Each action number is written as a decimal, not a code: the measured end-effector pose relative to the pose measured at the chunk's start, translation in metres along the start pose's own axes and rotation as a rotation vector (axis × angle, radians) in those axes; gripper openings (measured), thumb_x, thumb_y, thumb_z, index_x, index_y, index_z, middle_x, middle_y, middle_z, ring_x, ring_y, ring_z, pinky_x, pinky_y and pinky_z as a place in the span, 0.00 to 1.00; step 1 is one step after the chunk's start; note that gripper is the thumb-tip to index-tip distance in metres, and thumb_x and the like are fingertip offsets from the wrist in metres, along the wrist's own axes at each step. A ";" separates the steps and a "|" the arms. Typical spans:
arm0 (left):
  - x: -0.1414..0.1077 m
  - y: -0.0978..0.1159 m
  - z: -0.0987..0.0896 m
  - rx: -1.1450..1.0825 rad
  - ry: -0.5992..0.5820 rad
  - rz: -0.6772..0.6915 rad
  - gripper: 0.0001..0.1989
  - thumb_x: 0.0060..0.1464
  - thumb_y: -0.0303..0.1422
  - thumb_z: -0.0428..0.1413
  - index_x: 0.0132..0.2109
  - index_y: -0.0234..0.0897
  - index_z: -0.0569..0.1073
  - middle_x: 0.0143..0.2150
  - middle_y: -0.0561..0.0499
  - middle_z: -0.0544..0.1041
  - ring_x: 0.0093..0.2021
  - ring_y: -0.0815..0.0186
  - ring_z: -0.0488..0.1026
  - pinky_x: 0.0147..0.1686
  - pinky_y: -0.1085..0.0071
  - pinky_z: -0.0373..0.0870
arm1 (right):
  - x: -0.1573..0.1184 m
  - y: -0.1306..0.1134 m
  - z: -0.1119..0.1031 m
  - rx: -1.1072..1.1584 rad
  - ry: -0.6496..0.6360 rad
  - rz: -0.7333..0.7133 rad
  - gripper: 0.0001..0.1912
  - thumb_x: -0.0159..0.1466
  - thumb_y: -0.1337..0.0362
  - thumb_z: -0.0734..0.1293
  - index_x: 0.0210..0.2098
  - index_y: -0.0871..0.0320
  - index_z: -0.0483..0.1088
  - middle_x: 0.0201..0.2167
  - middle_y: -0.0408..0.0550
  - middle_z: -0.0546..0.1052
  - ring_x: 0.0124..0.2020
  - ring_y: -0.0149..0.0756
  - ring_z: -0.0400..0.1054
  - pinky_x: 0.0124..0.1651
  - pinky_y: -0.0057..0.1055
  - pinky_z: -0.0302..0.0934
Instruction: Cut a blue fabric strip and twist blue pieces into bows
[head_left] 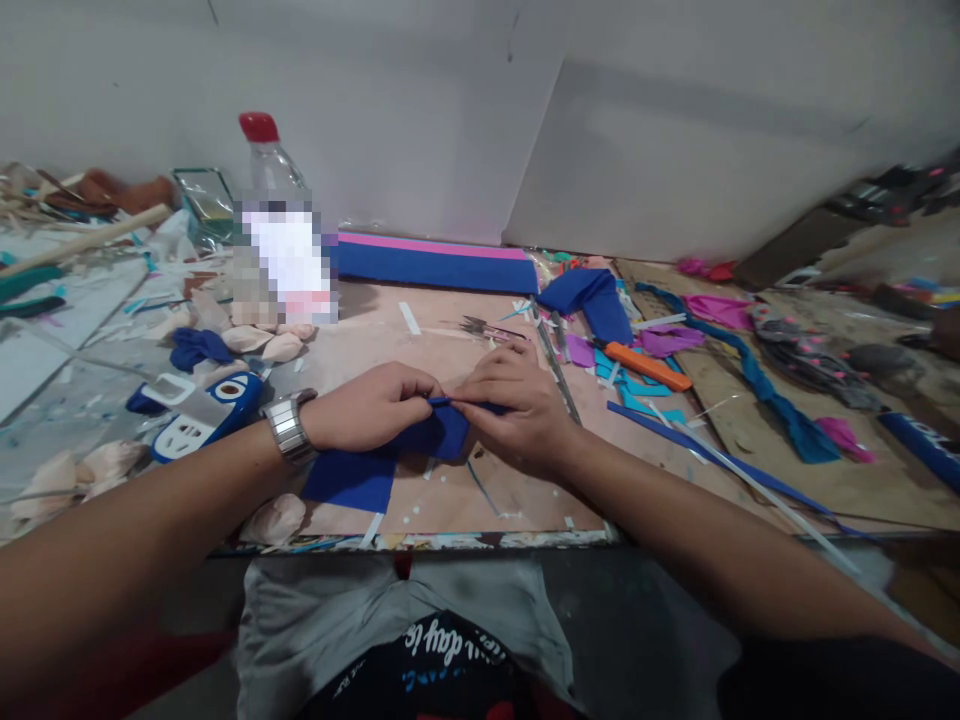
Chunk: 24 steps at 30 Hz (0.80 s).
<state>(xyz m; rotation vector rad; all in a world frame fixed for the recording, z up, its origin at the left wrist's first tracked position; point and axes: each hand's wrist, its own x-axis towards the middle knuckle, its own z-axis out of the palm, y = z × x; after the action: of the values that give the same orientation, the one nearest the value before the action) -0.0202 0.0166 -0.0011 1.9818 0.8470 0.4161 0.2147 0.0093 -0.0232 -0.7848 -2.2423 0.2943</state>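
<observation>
Both my hands meet over the middle of the table, pinching a strip of blue fabric (444,436) between them. My left hand (367,405), with a metal watch on its wrist, grips the fabric's upper edge between thumb and forefinger. Close beside it, my right hand (517,405) pinches the same edge, which looks folded there. Part of the strip is hidden under my fingers. Another flat blue piece (351,482) lies below my left wrist; whether it joins the held strip I cannot tell. Just beyond my right hand are small pointed metal snips (487,328).
An orange utility knife (649,366) lies right, among fabric scraps and a metal ruler (556,365). A red-capped bottle (281,175) stands back left, near a blue and white power strip (206,415). Folded blue fabric (435,268) lies along the wall.
</observation>
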 end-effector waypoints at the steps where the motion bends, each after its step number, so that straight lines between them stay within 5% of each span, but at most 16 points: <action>1: 0.000 0.000 0.001 0.007 0.013 -0.001 0.12 0.62 0.34 0.50 0.34 0.34 0.75 0.29 0.54 0.71 0.31 0.68 0.65 0.34 0.72 0.61 | 0.000 0.000 0.000 -0.012 0.003 -0.007 0.06 0.69 0.63 0.70 0.40 0.48 0.82 0.35 0.41 0.85 0.41 0.41 0.74 0.57 0.50 0.58; 5: 0.001 -0.002 0.004 0.016 0.067 -0.021 0.20 0.67 0.43 0.49 0.34 0.33 0.75 0.27 0.54 0.68 0.29 0.70 0.62 0.29 0.72 0.57 | 0.000 -0.001 0.000 -0.013 -0.002 -0.012 0.07 0.69 0.63 0.69 0.41 0.48 0.82 0.37 0.42 0.85 0.42 0.41 0.74 0.57 0.50 0.57; 24: -0.002 0.003 0.004 0.157 0.070 0.048 0.12 0.66 0.37 0.54 0.40 0.35 0.77 0.33 0.52 0.79 0.33 0.68 0.71 0.35 0.72 0.63 | -0.001 -0.005 -0.004 -0.017 0.016 0.005 0.07 0.69 0.63 0.69 0.40 0.48 0.81 0.36 0.42 0.85 0.42 0.41 0.75 0.58 0.50 0.57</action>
<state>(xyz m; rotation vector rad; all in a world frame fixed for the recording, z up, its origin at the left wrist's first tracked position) -0.0177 0.0116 -0.0008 2.1467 0.9009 0.4615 0.2154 0.0053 -0.0190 -0.7997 -2.2303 0.2708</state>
